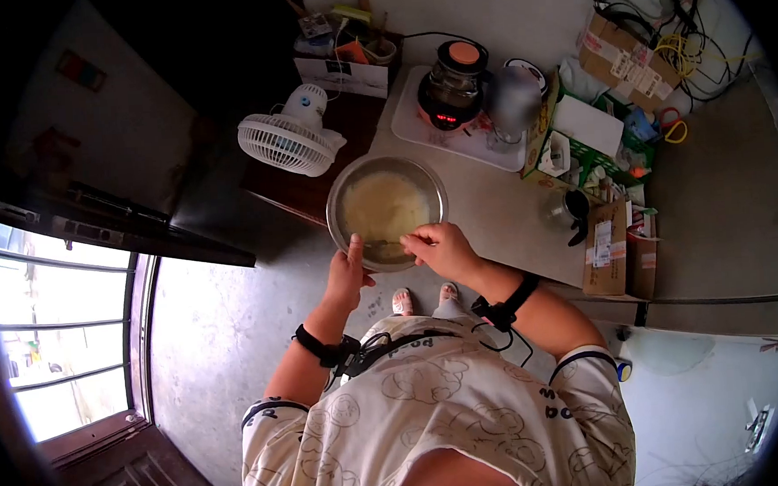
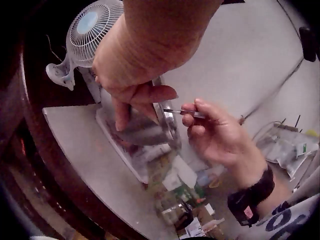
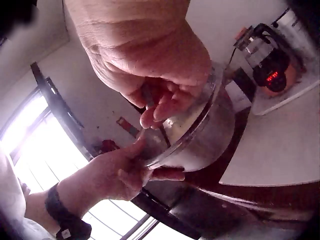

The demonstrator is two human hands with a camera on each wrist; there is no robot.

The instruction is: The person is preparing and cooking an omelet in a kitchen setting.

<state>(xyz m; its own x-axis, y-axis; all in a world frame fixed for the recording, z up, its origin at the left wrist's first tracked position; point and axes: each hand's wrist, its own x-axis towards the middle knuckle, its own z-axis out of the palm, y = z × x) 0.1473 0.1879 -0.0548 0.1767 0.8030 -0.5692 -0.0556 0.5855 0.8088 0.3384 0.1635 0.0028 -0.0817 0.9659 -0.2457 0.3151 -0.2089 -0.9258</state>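
A round stainless steel bowl [image 1: 335,212] with a pale yellowish liquid mixture [image 1: 387,199] inside is held up in front of the body, near the counter's edge. My left hand [image 1: 347,276] grips its near left side, thumb at the rim and fingers spread beneath, as the left wrist view shows. Over the near right rim, my right hand [image 1: 447,253] pinches the thin handle of a metal spoon [image 2: 192,114] between thumb and fingers. Its lower end reaches into the bowl and is partly hidden by the mixture. In the right wrist view the bowl [image 3: 212,140] is tilted.
A white fan [image 1: 291,142] stands on the dark table left of the bowl. On the counter, a tray [image 1: 409,123] bears a lit electric kettle [image 1: 453,86] and a glass jug. Farther right are a green basket [image 1: 591,144], a cardboard box [image 1: 607,249] and loose cables.
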